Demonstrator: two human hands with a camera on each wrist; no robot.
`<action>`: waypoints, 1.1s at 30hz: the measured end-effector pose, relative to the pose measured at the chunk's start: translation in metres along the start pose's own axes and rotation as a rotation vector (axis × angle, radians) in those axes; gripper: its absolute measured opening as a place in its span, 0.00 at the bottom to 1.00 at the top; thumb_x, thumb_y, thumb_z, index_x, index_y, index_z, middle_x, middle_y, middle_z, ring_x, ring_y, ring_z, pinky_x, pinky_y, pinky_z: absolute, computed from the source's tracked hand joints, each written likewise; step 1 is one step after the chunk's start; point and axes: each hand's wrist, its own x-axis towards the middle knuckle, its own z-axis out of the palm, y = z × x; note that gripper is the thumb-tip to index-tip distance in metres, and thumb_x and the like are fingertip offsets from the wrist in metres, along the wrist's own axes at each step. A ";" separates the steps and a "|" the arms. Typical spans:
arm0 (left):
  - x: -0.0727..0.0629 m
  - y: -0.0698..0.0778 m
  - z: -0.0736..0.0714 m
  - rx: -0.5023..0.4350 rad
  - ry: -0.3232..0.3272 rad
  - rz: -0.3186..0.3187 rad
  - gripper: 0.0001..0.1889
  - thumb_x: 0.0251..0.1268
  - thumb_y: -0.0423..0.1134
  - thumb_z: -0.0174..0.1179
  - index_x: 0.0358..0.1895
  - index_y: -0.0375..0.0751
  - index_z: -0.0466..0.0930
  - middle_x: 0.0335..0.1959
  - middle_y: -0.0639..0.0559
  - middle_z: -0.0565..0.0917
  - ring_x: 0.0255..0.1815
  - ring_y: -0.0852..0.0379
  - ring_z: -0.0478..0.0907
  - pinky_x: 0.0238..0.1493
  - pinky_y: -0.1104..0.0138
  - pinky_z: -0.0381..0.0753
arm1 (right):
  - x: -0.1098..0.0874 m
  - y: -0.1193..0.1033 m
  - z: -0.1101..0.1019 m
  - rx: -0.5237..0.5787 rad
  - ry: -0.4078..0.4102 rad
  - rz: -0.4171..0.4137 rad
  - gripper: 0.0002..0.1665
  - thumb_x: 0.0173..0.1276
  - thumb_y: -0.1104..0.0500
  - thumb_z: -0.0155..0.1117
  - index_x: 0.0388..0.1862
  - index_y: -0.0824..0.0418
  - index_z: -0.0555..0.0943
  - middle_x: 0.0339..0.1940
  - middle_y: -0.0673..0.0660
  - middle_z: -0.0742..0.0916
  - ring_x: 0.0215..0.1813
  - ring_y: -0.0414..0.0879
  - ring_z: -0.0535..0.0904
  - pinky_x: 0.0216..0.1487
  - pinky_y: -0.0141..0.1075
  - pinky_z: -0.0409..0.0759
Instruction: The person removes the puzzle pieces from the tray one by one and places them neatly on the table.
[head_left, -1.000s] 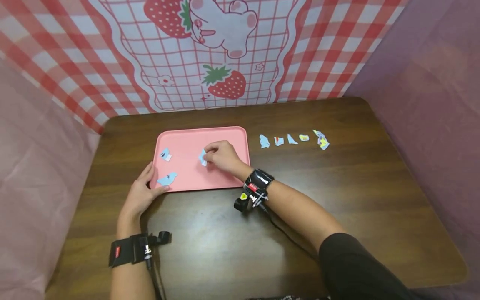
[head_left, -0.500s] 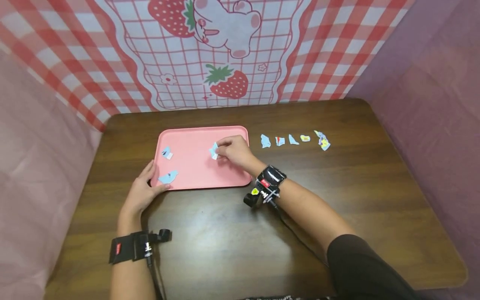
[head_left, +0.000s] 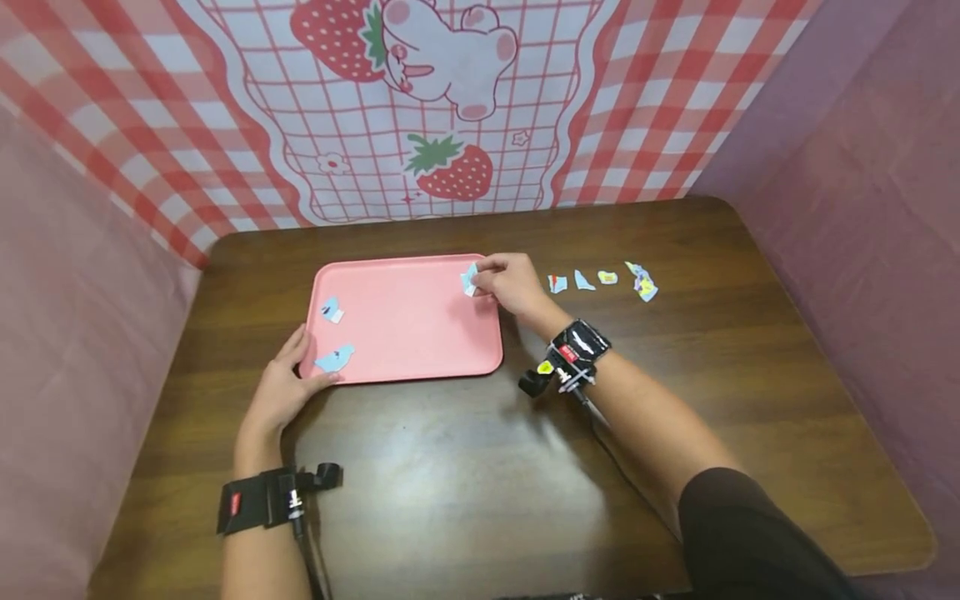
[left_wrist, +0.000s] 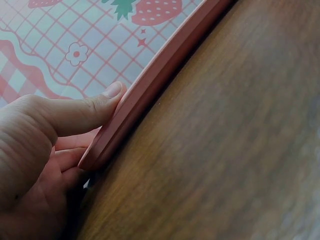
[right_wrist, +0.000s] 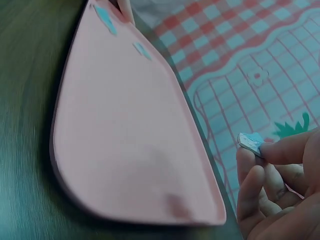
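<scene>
My right hand [head_left: 517,287] pinches a small light-blue paper piece [head_left: 469,279] between thumb and fingers over the tray's back right corner. The right wrist view shows that piece [right_wrist: 250,142] held up beside the pink tray [right_wrist: 120,125]. At the tray's [head_left: 405,333] front left corner, my left hand [head_left: 279,387] grips the edge. Its thumb [left_wrist: 90,110] lies over the rim in the left wrist view, with the other fingers along the outer side. Two blue paper pieces lie on the tray's left side: one with a white corner [head_left: 332,310], one longer [head_left: 335,358].
Right of the tray, a row of paper pieces lies on the brown table [head_left: 675,400]: a red-marked one [head_left: 557,284], a blue sliver [head_left: 582,281], a yellow one [head_left: 607,277] and a larger multicoloured one [head_left: 642,282]. A checked strawberry cloth [head_left: 442,108] hangs behind.
My right hand has moved right and back across the tray, carrying the pinched blue paper piece; it now covers the leftmost piece of the row. My left hand has stayed at the tray's corner.
</scene>
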 end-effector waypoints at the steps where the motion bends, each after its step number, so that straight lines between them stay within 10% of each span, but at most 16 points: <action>1: 0.000 0.000 0.000 -0.001 0.000 0.002 0.51 0.58 0.43 0.75 0.77 0.29 0.52 0.82 0.41 0.48 0.81 0.37 0.44 0.76 0.42 0.47 | 0.000 0.001 -0.004 -0.013 0.013 -0.010 0.13 0.67 0.69 0.64 0.49 0.74 0.83 0.30 0.58 0.87 0.30 0.48 0.85 0.40 0.47 0.85; 8: -0.001 -0.001 -0.001 -0.010 -0.002 -0.017 0.52 0.57 0.45 0.76 0.78 0.31 0.51 0.83 0.43 0.48 0.81 0.37 0.44 0.76 0.41 0.46 | 0.004 0.008 -0.033 -0.047 0.154 -0.071 0.14 0.64 0.68 0.65 0.47 0.73 0.85 0.24 0.51 0.84 0.24 0.46 0.78 0.21 0.29 0.73; 33: -0.001 0.000 0.000 0.010 -0.001 -0.005 0.51 0.58 0.44 0.75 0.78 0.30 0.52 0.82 0.41 0.48 0.81 0.36 0.44 0.75 0.40 0.47 | 0.007 0.028 -0.124 -0.019 0.354 -0.029 0.18 0.66 0.68 0.63 0.53 0.75 0.83 0.21 0.44 0.82 0.25 0.38 0.77 0.23 0.25 0.73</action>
